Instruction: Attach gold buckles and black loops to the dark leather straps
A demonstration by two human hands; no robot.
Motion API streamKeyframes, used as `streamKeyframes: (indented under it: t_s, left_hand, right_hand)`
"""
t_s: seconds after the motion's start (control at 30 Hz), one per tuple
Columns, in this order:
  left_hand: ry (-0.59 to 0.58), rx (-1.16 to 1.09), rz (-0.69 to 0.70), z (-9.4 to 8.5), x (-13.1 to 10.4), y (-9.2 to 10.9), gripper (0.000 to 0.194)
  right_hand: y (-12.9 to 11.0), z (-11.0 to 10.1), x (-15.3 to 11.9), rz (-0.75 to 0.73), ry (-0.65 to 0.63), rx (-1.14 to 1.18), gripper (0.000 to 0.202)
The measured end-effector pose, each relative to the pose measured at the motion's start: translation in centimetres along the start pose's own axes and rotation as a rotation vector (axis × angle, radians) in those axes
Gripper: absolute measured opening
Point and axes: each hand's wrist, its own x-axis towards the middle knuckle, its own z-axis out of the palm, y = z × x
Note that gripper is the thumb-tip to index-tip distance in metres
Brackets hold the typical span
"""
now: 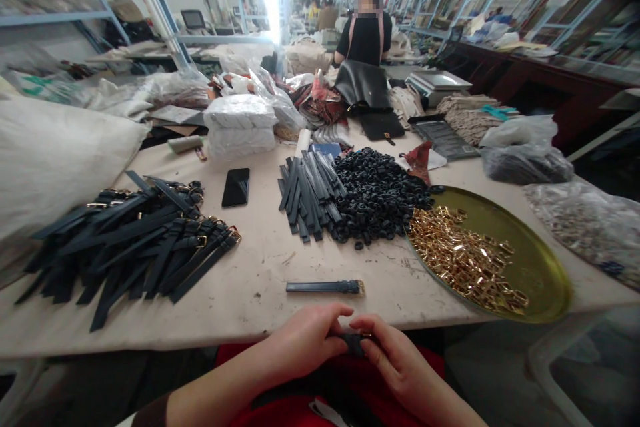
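Left hand (307, 340) and right hand (393, 353) meet over the lap, just off the near edge of the bench (270, 253), both pinching a short dark piece (354, 345) between thumbs and fingers. A bit of gold metal (367, 335) shows at the right fingertips; the rest of the piece is mostly covered, so its full shape cannot be told.

Straight ahead of the hands, close to the bench's near edge, a single strap (323, 287) lies flat and crosswise, its gold buckle end to the right. Toward the bench's near left corner spreads a pile of buckled straps (135, 240), with a black phone (235, 187) lying beyond its right end. Farther in, around the middle, plain dark strips (310, 193) lie against a heap of small black loops (377, 193). Right of the loops, touching them, a round gold-coloured tray (543, 273) reaches the near edge toward the right corner, gold buckles (465, 257) massed on its left side. A bulky white sack (60, 160) fills the left edge.
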Motion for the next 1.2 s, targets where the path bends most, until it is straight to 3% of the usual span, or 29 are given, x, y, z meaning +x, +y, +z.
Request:
streamKeyframes:
  t_s: [0.13, 0.27, 0.4, 0.57, 0.77, 0.9, 1.03, 1.1, 1.2]
  left_hand:
    - [0.069, 0.005, 0.018, 0.1, 0.3, 0.1, 0.045]
    - [0.205, 0.067, 0.069, -0.8, 2.2, -0.8, 0.031]
    - [0.383, 0.355, 0.075, -1.7, 4.8, -2.5, 0.021]
    - [0.485, 0.584, 0.088, -2.4, 6.3, -4.0, 0.028]
    - [0.61, 0.784, 0.108, -6.3, 10.4, -2.2, 0.022]
    - [0.629, 0.865, 0.148, -8.5, 13.1, -0.5, 0.018]
    - [0.606, 0.931, 0.23, -7.9, 11.3, -0.2, 0.015]
    - [0.563, 0.959, 0.301, -6.3, 9.1, -0.4, 0.013]
    - [0.476, 0.962, 0.511, -3.0, 6.1, -0.9, 0.016]
  right_hand:
    - [0.2, 0.4, 0.7, -0.052, 0.049, 0.001, 0.025]
    - [0.3, -0.4, 3.5, -0.105, 0.172, -0.011, 0.022]
    - [0.5, -0.9, 7.0, -0.16, 0.293, -0.282, 0.025]
    - [2.2, 0.8, 8.8, -0.279, 0.311, -0.441, 0.036]
    - [2.7, 1.8, 8.5, -0.294, 0.332, -0.452, 0.033]
    - [3.2, 1.7, 8.3, -0.282, 0.406, -0.394, 0.036]
    - [3.9, 1.3, 8.1, -0.236, 0.581, -0.248, 0.035]
    - [3.7, 1.1, 8.0, -0.213, 0.649, -0.132, 0.033]
    - [2.5, 0.7, 7.4, -0.201, 0.607, 0.056, 0.035]
